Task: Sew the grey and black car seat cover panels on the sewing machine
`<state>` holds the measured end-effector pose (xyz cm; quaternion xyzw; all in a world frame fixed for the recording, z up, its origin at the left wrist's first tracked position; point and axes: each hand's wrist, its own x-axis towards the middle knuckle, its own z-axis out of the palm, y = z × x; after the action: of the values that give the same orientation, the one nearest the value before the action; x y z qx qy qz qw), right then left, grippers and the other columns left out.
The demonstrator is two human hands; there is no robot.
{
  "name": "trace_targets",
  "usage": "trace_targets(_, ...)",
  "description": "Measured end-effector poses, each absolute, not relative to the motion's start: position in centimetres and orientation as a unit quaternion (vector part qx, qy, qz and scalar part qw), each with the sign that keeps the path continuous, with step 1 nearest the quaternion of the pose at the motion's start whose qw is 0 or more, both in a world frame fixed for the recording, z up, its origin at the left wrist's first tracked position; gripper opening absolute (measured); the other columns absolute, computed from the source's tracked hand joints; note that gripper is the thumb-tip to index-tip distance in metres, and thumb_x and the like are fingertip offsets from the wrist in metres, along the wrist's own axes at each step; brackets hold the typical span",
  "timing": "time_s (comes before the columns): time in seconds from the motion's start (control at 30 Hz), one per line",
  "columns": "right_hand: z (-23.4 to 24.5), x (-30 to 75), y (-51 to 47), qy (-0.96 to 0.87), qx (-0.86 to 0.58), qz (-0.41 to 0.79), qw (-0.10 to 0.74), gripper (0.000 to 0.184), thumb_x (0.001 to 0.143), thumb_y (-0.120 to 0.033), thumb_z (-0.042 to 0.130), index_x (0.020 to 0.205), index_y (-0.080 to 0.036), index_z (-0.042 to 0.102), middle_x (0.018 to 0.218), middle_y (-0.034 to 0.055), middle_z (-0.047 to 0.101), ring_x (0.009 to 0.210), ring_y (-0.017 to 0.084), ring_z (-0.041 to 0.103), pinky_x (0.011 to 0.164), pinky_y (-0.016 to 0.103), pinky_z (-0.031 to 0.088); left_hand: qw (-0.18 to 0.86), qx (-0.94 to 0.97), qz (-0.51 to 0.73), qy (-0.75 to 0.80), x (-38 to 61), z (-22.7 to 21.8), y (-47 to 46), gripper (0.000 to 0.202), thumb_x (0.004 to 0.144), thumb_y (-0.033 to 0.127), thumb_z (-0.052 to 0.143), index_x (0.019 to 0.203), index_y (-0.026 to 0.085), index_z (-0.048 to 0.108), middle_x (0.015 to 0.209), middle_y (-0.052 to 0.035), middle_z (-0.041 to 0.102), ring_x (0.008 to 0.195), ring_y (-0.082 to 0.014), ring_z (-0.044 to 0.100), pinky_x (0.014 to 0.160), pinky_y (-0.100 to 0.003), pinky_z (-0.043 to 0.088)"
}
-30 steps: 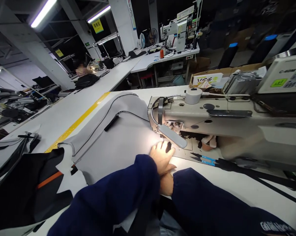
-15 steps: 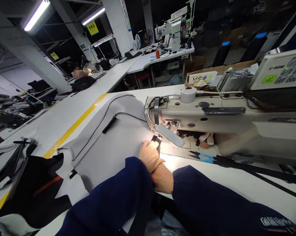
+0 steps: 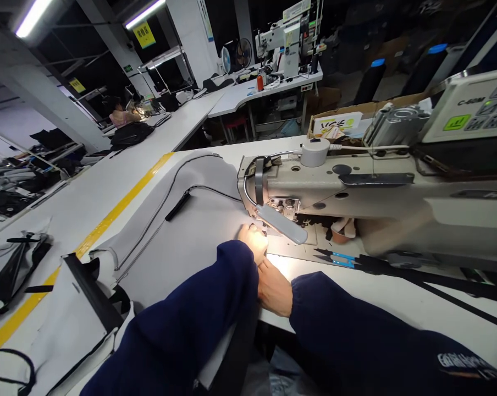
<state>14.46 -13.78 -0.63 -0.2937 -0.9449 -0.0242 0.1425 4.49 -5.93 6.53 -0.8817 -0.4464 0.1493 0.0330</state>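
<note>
My left hand [image 3: 254, 241] lies on the grey fabric panel [image 3: 191, 236], right at the needle area of the beige sewing machine [image 3: 355, 187], under its small lamp [image 3: 281, 224]. Its fingers are curled together in the bright light, and what they pinch is hidden. My right hand [image 3: 275, 289] sits just behind it at the table's front edge, with its fingers tucked out of sight under my left hand and sleeve. The fabric carries black piping and a short black tab [image 3: 177, 206].
Blue-handled snips [image 3: 339, 258] and a long black strap [image 3: 438, 289] lie on the machine bed to the right. A control panel [image 3: 471, 110] and a cardboard box [image 3: 339, 124] stand behind the machine. A yellow line [image 3: 120, 203] crosses the table. Black and grey pieces [image 3: 79, 313] are piled at left. Another person [image 3: 119, 113] works far back.
My left hand went from lying flat on the fabric to pinching a small black piece, then moved forward under the lamp. The camera view shifted a little to the left.
</note>
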Motion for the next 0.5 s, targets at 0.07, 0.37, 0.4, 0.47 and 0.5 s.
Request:
trace_targets(0.07, -0.9, 15.0, -14.1, -0.941, -0.306, -0.047, 0.140, 0.036, 0.082, -0.018, 0.048, 0.109, 0.001, 0.063, 0.115, 0.0268, 0.059, 0.111, 0.035, 0.053, 0.097, 0.054, 0.037, 0.028, -0.888, 0.147, -0.435, 4.0, 6.1, -5.5, 0.020, 0.078, 0.017, 0.052, 0.089, 0.009, 0.066, 0.099, -0.0146, 0.063, 0.098, -0.0282, 0.054, 0.084, -0.044, 0.036)
trace_targets(0.37, -0.9, 15.3, -14.0, -0.944, -0.300, -0.068, 0.123, 0.034, 0.082, -0.018, 0.049, 0.106, 0.002, 0.063, 0.104, 0.0256, 0.062, 0.102, 0.033, 0.055, 0.099, 0.053, 0.034, 0.014, -0.894, 0.117, -0.432, 3.6, 5.3, -5.5, 0.017, 0.075, 0.017, 0.053, 0.083, 0.010, 0.065, 0.090, -0.0112, 0.065, 0.093, -0.0257, 0.057, 0.083, -0.044, 0.035)
trace_targets(0.4, -0.7, 15.2, -14.0, -0.944, -0.298, -0.063, 0.124, 0.032, 0.084, -0.018, 0.048, 0.104, 0.001, 0.064, 0.101, 0.0246, 0.063, 0.100, 0.032, 0.055, 0.098, 0.053, 0.034, 0.015, -0.894, 0.110, -0.434, 3.6, 5.3, -5.5, 0.015, 0.074, 0.017, 0.053, 0.080, 0.010, 0.065, 0.087, -0.0110, 0.065, 0.092, -0.0258, 0.057, 0.085, -0.044, 0.035)
trace_targets(0.47, -0.5, 15.2, -13.8, -0.946, -0.294, -0.058, 0.125, 0.028, 0.085, -0.016, 0.046, 0.099, -0.001, 0.065, 0.096, 0.0226, 0.063, 0.097, 0.031, 0.055, 0.098, 0.054, 0.034, 0.020, -0.895, 0.089, -0.438, 3.7, 5.1, -5.4, 0.015, 0.071, 0.017, 0.053, 0.077, 0.011, 0.065, 0.084, -0.0107, 0.065, 0.090, -0.0261, 0.057, 0.087, -0.045, 0.034)
trace_targets(0.5, -0.4, 15.2, -13.6, -0.947, -0.290, -0.055, 0.124, 0.027, 0.085, -0.016, 0.045, 0.098, -0.002, 0.065, 0.093, 0.0213, 0.063, 0.096, 0.031, 0.055, 0.098, 0.055, 0.033, 0.023, -0.895, 0.079, -0.439, 3.8, 5.0, -5.3, 0.016, 0.071, 0.017, 0.053, 0.078, 0.011, 0.065, 0.086, -0.0109, 0.066, 0.091, -0.0264, 0.057, 0.088, -0.045, 0.034)
